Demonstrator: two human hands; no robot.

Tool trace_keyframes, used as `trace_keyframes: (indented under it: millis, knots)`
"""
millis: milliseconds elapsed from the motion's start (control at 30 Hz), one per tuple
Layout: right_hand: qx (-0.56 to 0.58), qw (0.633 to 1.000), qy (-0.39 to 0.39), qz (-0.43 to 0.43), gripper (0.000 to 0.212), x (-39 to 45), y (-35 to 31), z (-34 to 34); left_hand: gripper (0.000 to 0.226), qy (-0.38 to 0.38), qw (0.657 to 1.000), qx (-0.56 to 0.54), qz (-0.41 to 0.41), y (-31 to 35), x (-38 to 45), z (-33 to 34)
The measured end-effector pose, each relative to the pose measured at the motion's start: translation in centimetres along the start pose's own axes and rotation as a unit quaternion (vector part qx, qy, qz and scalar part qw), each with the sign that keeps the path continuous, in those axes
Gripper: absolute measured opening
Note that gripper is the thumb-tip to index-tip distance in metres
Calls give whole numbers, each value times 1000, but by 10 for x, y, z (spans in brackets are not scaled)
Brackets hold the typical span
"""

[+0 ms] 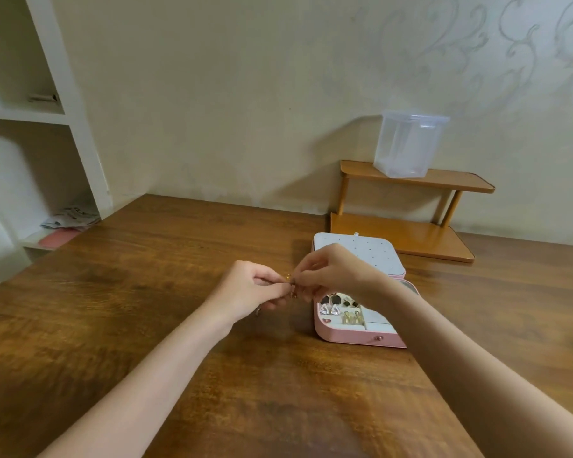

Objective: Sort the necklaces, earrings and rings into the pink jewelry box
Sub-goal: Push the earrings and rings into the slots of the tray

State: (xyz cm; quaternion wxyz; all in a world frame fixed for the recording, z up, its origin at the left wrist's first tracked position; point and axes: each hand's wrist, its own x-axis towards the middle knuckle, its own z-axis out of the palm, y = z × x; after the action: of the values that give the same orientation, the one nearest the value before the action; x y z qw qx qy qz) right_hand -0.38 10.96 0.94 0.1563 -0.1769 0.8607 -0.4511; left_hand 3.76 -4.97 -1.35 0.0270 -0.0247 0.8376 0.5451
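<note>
The pink jewelry box (354,338) lies open on the wooden table (146,292), its white dotted lid panel (374,256) folded back. Silver, dark and gold earrings (341,309) sit in its front compartments. Just left of the box, my left hand (248,292) and my right hand (328,272) meet above the table. Between their fingertips both pinch one small gold piece of jewelry (290,281); a bit of it hangs below the fingers. What kind of piece it is I cannot tell. My right forearm covers the box's right side.
A two-tier orange wooden stand (407,233) stands behind the box against the wall, with a clear plastic container (409,143) on its top shelf. White shelves (47,117) with papers are at the far left.
</note>
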Motion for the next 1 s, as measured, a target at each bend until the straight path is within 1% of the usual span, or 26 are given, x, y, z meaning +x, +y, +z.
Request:
trace_keyframes:
  millis: [100,167,233,367,433,500,567,633,733,800,867,900,933,1000]
  knots:
    - [69,998,-6,0,12,-9,2,-13,6,-24,995,-82,-47,8,-1,6]
    - [107,994,-11,4,13,-15,3,-20,8,-37,991,-112,-60,12,-1,10]
    - [114,993,-12,5,13,-20,3,-25,8,-38,992,-105,-54,15,0,15]
    - [57,998,8,6,6,-26,3,-30,9,-32,997,-63,-34,21,3,26]
    - [87,996,24,10,5,-28,5,-34,10,-55,989,-127,-42,24,3,30]
    - [136,990,33,15,5,-31,7,-37,12,-85,970,-220,-55,27,2,33]
    - [164,986,34,19,6,-34,10,-40,14,-97,961,-254,-53,28,2,34]
    - [170,985,33,20,6,-36,13,-43,14,-93,962,-251,-48,28,1,37]
    - [161,986,41,24,8,-38,16,-46,11,-66,973,-218,-41,30,2,43]
    - [128,988,76,31,6,-38,20,-53,10,-53,976,-207,-35,32,4,48]
    - [27,990,128,46,5,-38,27,-64,10,-41,982,-184,-26,32,7,49]
    - [-32,988,140,57,5,-37,31,-68,10,-34,985,-166,-22,32,9,48]
    - [-86,984,138,72,7,-38,36,-72,10,-27,989,-147,-18,30,10,46]
    - [-177,972,106,108,11,-38,45,-73,11,-4,994,-108,-9,25,12,40]
